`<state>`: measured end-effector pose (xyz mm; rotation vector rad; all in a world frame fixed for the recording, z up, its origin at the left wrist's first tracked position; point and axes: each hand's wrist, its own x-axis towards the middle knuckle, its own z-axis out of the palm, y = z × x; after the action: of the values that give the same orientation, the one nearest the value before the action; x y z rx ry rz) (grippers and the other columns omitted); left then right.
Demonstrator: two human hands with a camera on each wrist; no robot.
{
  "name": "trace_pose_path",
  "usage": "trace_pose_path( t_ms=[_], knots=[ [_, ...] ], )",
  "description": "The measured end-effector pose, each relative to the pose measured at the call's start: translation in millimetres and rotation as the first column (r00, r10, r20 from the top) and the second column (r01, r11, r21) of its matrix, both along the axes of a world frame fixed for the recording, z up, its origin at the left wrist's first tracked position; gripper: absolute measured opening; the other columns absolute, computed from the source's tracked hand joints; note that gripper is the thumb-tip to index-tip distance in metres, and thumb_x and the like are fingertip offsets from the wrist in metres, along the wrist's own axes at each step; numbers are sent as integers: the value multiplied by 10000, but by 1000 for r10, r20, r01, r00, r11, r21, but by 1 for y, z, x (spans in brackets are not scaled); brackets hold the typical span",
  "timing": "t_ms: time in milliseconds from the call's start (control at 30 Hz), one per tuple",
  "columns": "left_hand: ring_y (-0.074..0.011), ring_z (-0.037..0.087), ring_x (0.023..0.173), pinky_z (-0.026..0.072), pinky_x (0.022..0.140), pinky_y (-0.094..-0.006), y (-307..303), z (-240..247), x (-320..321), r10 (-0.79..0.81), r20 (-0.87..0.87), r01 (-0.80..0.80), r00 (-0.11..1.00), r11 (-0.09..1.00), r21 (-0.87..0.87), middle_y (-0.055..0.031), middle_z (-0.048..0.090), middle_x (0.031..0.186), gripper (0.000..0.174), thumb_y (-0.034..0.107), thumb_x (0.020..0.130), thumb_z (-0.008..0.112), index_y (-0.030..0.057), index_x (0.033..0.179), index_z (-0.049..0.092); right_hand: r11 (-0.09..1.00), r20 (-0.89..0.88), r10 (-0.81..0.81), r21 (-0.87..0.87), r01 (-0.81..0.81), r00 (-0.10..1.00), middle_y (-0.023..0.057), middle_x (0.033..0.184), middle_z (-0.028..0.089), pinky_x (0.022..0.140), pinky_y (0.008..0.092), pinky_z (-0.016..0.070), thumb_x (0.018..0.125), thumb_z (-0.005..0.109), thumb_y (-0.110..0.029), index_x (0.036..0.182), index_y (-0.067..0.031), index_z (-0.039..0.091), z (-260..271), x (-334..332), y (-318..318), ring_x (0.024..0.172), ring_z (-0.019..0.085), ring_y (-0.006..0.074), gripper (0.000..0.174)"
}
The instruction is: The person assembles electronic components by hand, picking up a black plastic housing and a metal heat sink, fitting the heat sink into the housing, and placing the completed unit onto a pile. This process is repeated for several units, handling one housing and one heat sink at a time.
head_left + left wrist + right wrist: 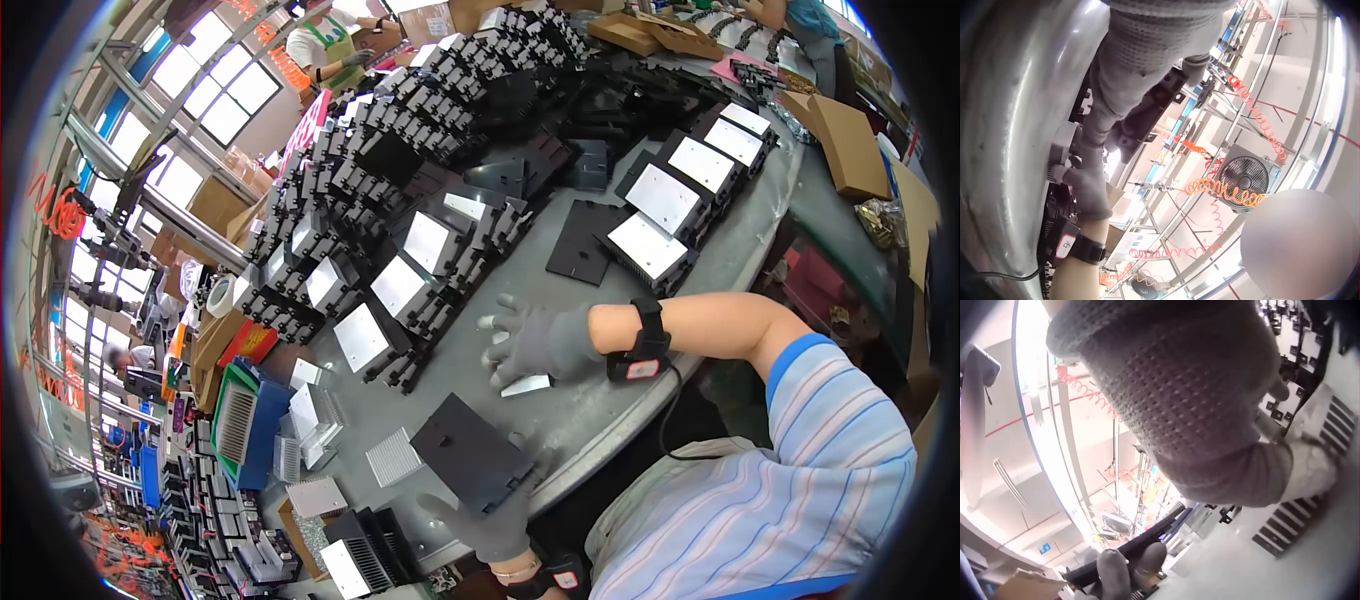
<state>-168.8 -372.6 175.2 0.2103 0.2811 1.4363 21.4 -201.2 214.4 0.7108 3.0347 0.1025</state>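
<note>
In the head view my left hand (490, 525) holds a dark flat plate (470, 450) by its lower edge, tilted above the table. Fingers of that hand and the dark plate's edge (1132, 544) show at the bottom of the right wrist view. My right hand (545, 342) is low over the table, its back up. A silvery piece (526, 386) shows beside its palm. In the right wrist view, gloved fingers (1313, 465) lie across a finned metal block (1285, 525) and grip it. The left wrist view also shows the dark plate (1150, 112) beside my left hand.
Rows of dark assemblies with silver blocks (400, 285) stand across the table, with more (650, 245) at the right. A dark plate (585, 242) lies between. Finned blocks (393, 458) and a blue-green bin (250, 420) are at the left. People are in the background.
</note>
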Motion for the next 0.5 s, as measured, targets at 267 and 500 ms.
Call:
trace_pose_path(
  t_ms=[267,500],
  knots=[
    [-404,333,1254,104,1000,-716,16,5,14,-57,-84,52,995,997,-63,-164,358,1390,696,581,842,427,147,1378,339,732,-76,-621,-412,542,780,240,1141,498,781,460,490,715,647,-428,1213,-43,492,0,-25,-12,942,583,394,648],
    [-409,299,1238,122,1034,-671,21,14,24,-34,-20,33,999,997,-63,-190,352,1362,727,586,824,458,107,1359,339,753,29,-527,-449,482,850,243,1151,498,745,453,503,643,697,-377,1030,-23,623,1,-42,3,950,594,377,530]
  ],
)
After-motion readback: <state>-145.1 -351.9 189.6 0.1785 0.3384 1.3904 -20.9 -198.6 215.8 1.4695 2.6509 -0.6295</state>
